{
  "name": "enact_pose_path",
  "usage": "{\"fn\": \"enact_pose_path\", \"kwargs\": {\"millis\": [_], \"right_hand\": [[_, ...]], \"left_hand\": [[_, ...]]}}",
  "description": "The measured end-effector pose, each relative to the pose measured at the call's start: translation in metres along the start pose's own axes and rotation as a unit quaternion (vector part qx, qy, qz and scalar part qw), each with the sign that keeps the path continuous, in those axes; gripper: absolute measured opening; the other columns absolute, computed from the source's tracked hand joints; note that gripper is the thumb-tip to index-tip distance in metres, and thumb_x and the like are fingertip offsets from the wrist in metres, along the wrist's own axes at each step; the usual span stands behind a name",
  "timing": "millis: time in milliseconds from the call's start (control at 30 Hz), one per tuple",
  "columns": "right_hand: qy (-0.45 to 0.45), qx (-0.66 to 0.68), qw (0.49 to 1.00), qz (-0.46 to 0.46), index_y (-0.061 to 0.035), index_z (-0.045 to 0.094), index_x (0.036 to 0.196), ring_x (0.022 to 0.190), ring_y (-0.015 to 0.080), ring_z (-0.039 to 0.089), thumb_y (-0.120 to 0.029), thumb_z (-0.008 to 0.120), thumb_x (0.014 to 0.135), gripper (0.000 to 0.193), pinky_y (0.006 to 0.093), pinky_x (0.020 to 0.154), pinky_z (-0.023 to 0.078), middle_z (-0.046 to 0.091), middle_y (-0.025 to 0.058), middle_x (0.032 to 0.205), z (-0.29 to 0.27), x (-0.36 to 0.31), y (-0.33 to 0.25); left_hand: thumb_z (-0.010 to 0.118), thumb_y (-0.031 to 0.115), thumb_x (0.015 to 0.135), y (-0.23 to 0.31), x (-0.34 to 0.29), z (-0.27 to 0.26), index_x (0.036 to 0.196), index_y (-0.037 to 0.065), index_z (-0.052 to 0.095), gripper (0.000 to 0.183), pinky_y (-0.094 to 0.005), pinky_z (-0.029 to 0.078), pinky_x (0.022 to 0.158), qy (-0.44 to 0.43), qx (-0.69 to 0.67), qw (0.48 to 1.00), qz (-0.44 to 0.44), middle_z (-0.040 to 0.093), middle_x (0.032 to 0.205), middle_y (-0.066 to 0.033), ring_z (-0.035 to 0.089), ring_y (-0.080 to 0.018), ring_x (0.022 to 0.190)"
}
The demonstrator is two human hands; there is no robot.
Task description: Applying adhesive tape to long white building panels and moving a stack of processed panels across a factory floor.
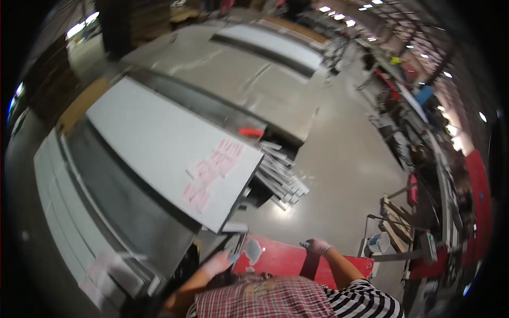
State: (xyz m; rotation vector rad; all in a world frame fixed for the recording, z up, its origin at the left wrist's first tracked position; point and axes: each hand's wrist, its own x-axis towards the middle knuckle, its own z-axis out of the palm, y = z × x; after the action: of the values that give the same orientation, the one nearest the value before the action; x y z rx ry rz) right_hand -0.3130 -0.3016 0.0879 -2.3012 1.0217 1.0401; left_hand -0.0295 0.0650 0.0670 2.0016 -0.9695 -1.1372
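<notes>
My left hand (pixel 220 263), pale with greyish fingertips, hovers by the left edge of a red flat surface (pixel 281 261) just in front of me. My right hand (pixel 318 246), also pale with a dark tip pointing left, is over the far right part of that surface. The fingers of both hands are smeared by motion, and I cannot make out anything held in either. Whether the hands touch the red surface is unclear. It carries a grey worn patch (pixel 254 251) on its left side.
A stack topped by a white panel (pixel 159 132) with red handwriting stands ahead left. Beyond its corner, metal bars (pixel 281 177) jut out. Long light panels (pixel 66 212) lie far left. At right are a white bucket (pixel 378 242), wooden boards (pixel 395 228) and cluttered racks.
</notes>
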Motion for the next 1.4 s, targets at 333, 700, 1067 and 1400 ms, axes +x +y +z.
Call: {"fn": "enact_pose_path", "kwargs": {"millis": [333, 700, 1067, 1400], "right_hand": [[0.178, 0.142, 0.959, -0.168, -0.0066, 0.068, 0.11, 0.097, 0.0414, 0.065, -0.04, 0.062, 0.092, 0.038, 0.0492, 0.084, 0.052, 0.069, 0.022, 0.1, -0.074, 0.032, 0.028], [0.155, 0.062, 0.826, -0.538, -0.0055, 0.057, 0.122, 0.089, 0.0385, 0.063, -0.036, 0.061, 0.092, 0.043, 0.0477, 0.085, 0.048, 0.064, 0.0179, 0.095, -0.091, -0.023, -0.121], [0.041, -0.122, 0.92, -0.369, -0.0082, 0.069, 0.119, 0.104, 0.0328, 0.066, -0.057, 0.053, 0.094, 0.057, 0.0467, 0.094, 0.045, 0.073, 0.0138, 0.103, -0.095, 0.026, -0.256], [-0.275, 0.873, 0.393, -0.089, -0.0075, 0.038, 0.148, 0.127, 0.0324, 0.054, -0.08, 0.044, 0.087, 0.095, 0.0553, 0.105, 0.043, 0.052, 0.0152, 0.144, -0.037, 0.051, -0.325]], "left_hand": [[0.058, 0.043, 0.095, 0.127, 0.102, 0.004, 0.132, -0.005, 0.051, 0.061, -0.0457, 0.048, 0.097, -0.043, 0.18, 0.974, -0.13, 0.063, 0.12, -0.0293, 0.062, -0.0418, 0.113], [0.05, 0.035, 0.098, 0.14, 0.043, -0.156, 0.132, 0.003, 0.058, 0.047, -0.0464, 0.04, 0.106, 0.289, 0.359, 0.888, 0.003, 0.058, 0.13, -0.0229, 0.052, -0.04, 0.123], [0.055, 0.034, 0.095, 0.073, 0.041, -0.201, 0.124, 0.017, 0.067, 0.035, -0.0488, 0.038, 0.106, 0.268, 0.366, 0.884, 0.115, 0.058, 0.132, -0.014, 0.052, -0.0362, 0.122], [0.073, 0.008, 0.077, 0.06, 0.061, -0.208, 0.096, 0.026, 0.079, 0.027, -0.0391, 0.051, 0.092, 0.315, 0.162, 0.933, 0.062, 0.064, 0.112, -0.0103, 0.059, -0.0303, 0.107]]}}
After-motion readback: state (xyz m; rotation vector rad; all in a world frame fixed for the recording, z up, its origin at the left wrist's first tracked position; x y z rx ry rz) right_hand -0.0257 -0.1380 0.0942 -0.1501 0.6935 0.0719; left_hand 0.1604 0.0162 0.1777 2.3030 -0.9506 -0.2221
